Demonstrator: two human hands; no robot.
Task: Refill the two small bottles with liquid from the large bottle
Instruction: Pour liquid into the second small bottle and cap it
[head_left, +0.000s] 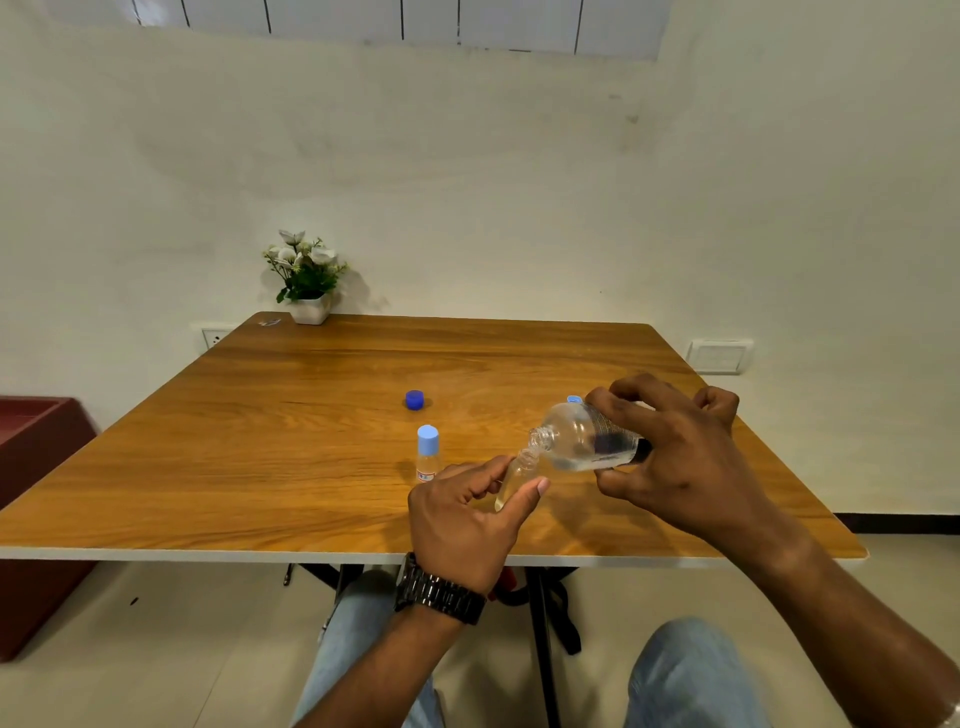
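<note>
My right hand (675, 457) grips the large clear bottle (582, 439), tipped on its side with its open mouth pointing left and down. That mouth touches the open neck of a small clear bottle (517, 475), which my left hand (467, 519) holds tilted between thumb and fingers just above the table. A little liquid lies in the large bottle's lower side. The second small bottle (427, 453) stands upright with a light blue cap, just left of my left hand. A dark blue cap (414, 400) lies on the table behind it. A small light blue cap (573, 399) peeks out beside my right fingers.
The wooden table (260, 441) has its front edge close to my knees. A white pot of flowers (308, 280) stands at the back left corner. A dark red bin (36, 467) stands on the floor at left. The wall is behind the table.
</note>
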